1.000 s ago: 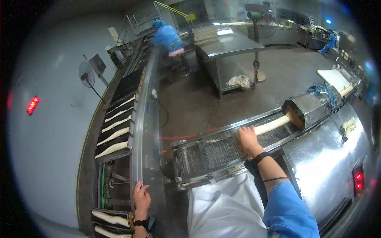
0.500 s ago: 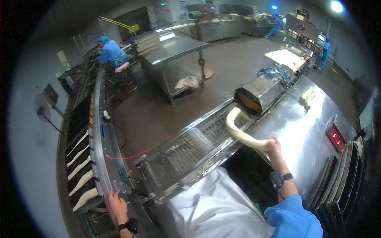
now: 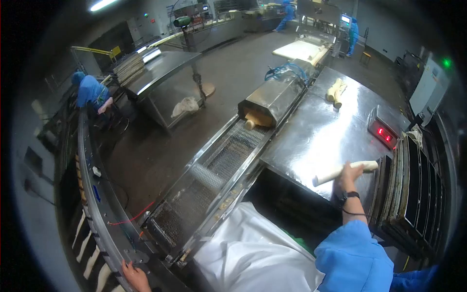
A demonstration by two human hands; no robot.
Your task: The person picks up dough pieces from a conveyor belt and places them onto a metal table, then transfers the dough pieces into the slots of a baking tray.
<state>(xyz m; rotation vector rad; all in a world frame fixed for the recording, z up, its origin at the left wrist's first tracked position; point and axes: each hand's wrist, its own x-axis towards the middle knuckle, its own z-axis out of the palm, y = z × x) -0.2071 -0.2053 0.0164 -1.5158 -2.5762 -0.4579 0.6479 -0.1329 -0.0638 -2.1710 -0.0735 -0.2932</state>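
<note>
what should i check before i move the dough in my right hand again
1. Grip of the right hand around the dough roll: ok, both ends stick out.
2. Dough roll lifted off the steel table: cannot tell.
3. Red display readable: cannot tell, digits too blurred.
4. Left hand free of dough: ok, it is at the metal rail.
5. Mouth of the metal hood clear: not ok, a second roll shows there.
6. Steel table free of other dough: not ok, pieces lie towards its far end.
</note>
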